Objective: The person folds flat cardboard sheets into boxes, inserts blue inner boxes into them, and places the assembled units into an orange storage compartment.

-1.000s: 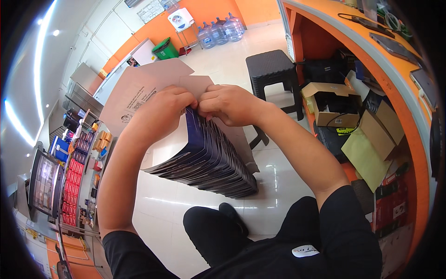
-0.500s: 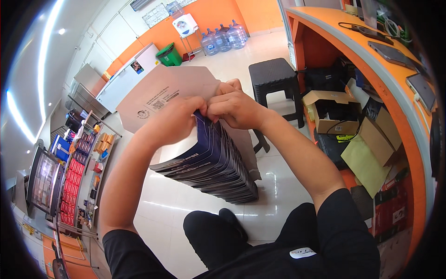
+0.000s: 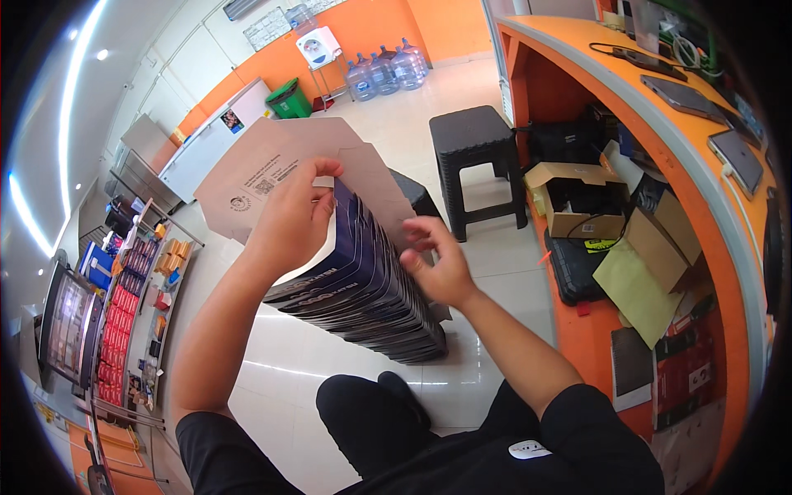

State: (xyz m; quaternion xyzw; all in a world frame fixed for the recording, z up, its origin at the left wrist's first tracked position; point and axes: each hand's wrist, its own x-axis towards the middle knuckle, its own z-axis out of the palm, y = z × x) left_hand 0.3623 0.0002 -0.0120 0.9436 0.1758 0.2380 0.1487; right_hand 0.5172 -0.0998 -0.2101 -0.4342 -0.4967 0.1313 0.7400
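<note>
A tall pile of flat, dark blue printed cartons (image 3: 375, 276) stands tilted on the floor in front of my knees. Behind its top rises a brown cardboard sheet (image 3: 351, 157) with a small printed panel, spreading left and down the right side. My left hand (image 3: 293, 214) is at the top of the pile, its fingers bent and parted, with a gap between the upper finger and those below. My right hand (image 3: 436, 262) hovers by the right side of the pile, fingers spread and loosely curled, with nothing visible in them. Its fingertips are close to the brown sheet.
Black plastic stools (image 3: 472, 136) stand beyond the pile. On the right, an orange counter (image 3: 569, 45) holds phones, with an open carton (image 3: 577, 181) and a black case (image 3: 571, 271) beneath. A stocked shelf (image 3: 148, 285) and a screen (image 3: 70, 322) are at left.
My hands were together at the pile's top corner. The right has let go and moved down to the right side, opening; the left stays near the top, its fingers now parted.
</note>
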